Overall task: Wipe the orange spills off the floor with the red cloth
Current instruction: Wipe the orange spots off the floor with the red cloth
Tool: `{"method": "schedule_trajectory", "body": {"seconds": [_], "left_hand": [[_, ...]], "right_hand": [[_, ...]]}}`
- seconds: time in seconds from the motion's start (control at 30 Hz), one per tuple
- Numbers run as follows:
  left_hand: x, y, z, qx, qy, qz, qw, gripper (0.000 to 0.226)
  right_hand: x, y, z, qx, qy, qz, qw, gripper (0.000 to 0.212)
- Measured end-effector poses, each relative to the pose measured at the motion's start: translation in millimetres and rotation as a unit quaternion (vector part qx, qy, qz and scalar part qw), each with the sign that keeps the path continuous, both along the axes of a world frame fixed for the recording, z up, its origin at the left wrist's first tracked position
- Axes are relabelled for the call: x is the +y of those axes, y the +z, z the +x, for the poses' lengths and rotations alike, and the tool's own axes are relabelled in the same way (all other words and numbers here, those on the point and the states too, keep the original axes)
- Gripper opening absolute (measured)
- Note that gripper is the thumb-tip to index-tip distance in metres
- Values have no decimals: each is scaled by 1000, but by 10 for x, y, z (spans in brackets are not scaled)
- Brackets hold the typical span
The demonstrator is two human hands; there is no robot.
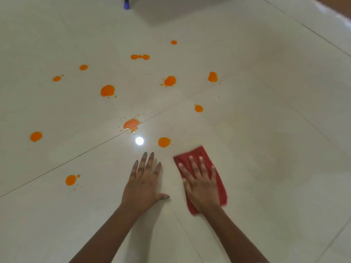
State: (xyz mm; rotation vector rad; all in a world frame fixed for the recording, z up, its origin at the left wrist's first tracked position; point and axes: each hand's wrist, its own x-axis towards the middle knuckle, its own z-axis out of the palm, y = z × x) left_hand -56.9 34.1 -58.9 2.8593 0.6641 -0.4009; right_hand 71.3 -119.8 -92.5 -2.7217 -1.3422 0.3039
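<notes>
Cloth [196, 152] — flat under right grip [203, 186]

Your count stands as follows.
- Orange spills [107, 90] on the floor [266, 130]: twelve blots, the joined pair [140, 57] taken as one. Specks around them are too small to count.
- Red cloth [199, 154]: one.
- Hands: two, your left hand [144, 184] and right hand [201, 185].
- Blue object [126, 3] at the far edge: one.

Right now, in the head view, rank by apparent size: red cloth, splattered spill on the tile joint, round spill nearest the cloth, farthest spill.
1. red cloth, partly under the right hand.
2. splattered spill and round spill: about alike, not ranked.
3. farthest spill, though distance may shrink it.
</notes>
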Motion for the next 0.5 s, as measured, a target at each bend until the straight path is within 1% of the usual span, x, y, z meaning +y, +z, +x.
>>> {"method": "schedule_trajectory", "body": {"seconds": [0.03, 0.1, 0.17, 0.2, 0.23, 0.3, 0.37, 0.43, 0.5], "left_hand": [[69, 15, -75, 4, 11, 0, 1000, 107], [188, 31, -189, 8, 30, -3, 1000, 110], [289, 5, -308, 9, 53, -14, 998, 113], [325, -9, -381, 12, 63, -18, 998, 116], [346, -18, -428, 15, 66, -22, 997, 118], [380, -45, -547, 25, 75, -29, 996, 124], [415, -58, -680, 38, 83, -39, 995, 127], [452, -82, -807, 43, 94, -50, 993, 126], [485, -104, -912, 43, 95, -49, 993, 123]], "right_hand": [[-133, 25, 54, -4, -13, 2, 1000, 54], [-70, 1, 380, -16, -85, 3, 996, 54], [476, 0, 662, 3, -147, -13, 989, 51], [804, -8, 659, 19, -145, -21, 989, 51], [1056, 7, 566, 26, -115, -29, 993, 52], [1262, 10, 171, 30, -8, -9, 999, 52], [951, 9, -234, 17, 81, 12, 996, 52], [514, 44, -268, 14, 87, 16, 996, 53], [482, -10, 64, -17, 48, 13, 999, 55]]}}
